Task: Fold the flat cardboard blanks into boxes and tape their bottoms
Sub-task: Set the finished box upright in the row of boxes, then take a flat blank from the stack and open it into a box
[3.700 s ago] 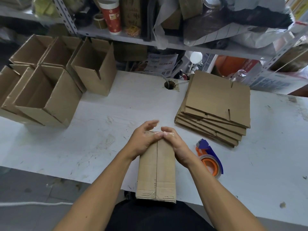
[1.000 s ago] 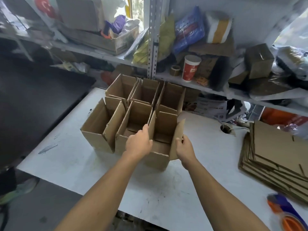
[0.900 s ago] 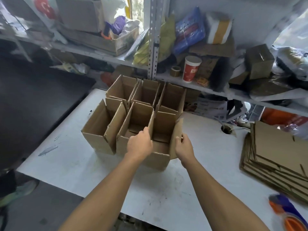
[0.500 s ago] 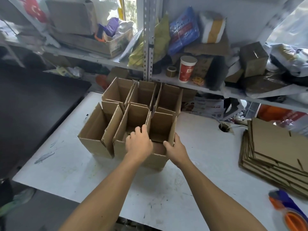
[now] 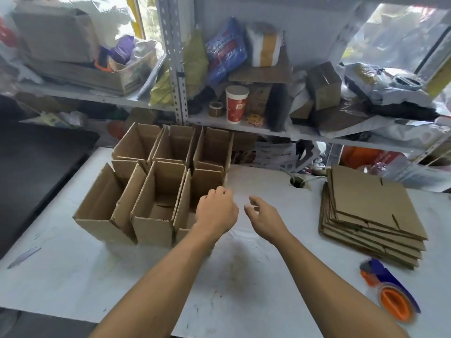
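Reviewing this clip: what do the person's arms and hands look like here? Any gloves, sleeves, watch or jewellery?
Both forearms are bare along all that the head view shows; no sleeve edge is in frame. The left hand and right hand wear no gloves. No watch, wristband or bracelet shows at either wrist, and no rings can be seen on the visible fingers, though the picture is slightly soft there.

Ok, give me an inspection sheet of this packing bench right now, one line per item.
Surface: white table, scuffed and stained.
Job's things: six open boxes grouped at left; stack of flat blanks at right; tape dispenser near the right edge.
Clutter: red cup and tape roll on the shelf.
Hands: left hand over the nearest box, fingers loosely curled; right hand open, holding nothing.
Cables: some in the table hole.
Surroundings: packed metal shelving.
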